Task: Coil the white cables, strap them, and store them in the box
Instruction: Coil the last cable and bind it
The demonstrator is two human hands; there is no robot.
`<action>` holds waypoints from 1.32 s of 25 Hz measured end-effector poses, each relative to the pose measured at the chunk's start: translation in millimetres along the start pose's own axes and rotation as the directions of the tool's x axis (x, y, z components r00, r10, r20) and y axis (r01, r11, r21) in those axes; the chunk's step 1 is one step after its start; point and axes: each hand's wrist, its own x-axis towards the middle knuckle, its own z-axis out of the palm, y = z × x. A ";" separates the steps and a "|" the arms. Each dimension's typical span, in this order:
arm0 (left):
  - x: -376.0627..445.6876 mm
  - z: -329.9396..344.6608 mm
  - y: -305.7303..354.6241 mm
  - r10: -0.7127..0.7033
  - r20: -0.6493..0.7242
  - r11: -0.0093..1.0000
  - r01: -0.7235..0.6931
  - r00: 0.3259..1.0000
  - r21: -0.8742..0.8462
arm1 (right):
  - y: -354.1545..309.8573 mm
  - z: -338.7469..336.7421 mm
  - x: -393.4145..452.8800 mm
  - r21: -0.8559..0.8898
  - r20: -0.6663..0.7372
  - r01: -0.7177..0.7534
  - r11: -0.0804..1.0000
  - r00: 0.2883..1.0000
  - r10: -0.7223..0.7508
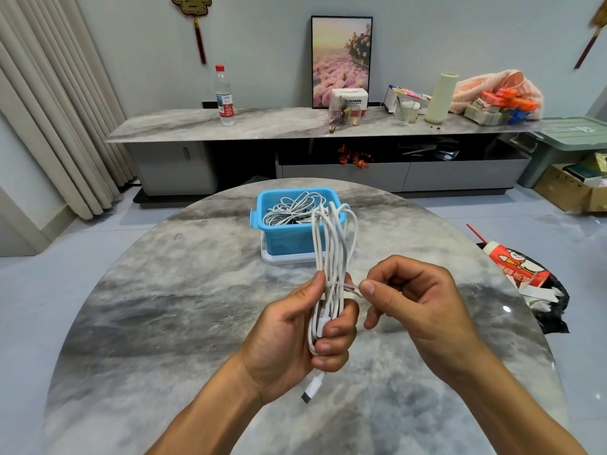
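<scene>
Between the fingers, a cable gets its strap

Left hand (295, 326) grips the coiled cable (331, 257); right hand (414, 297) pinches the strap (353, 288). Loose cables fill the box (295, 238) beyond.

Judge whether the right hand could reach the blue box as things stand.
Probably yes: bare table lies between the right hand and the blue box, but it pinches a strap on the coiled cable the left hand grips.
</scene>
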 end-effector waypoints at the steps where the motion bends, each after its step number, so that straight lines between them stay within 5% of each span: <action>1: 0.0 0.0 0.0 0.001 -0.002 1.000 -0.001 1.000 0.004 | -0.2 0.3 -0.2 0.002 0.005 -0.002 1.000 1.000 0.002; 33: 1.0 -2.9 -1.5 -0.041 0.025 0.999 0.040 0.999 0.031 | -2.7 5.8 -2.3 0.006 0.029 0.019 1.000 0.999 -0.019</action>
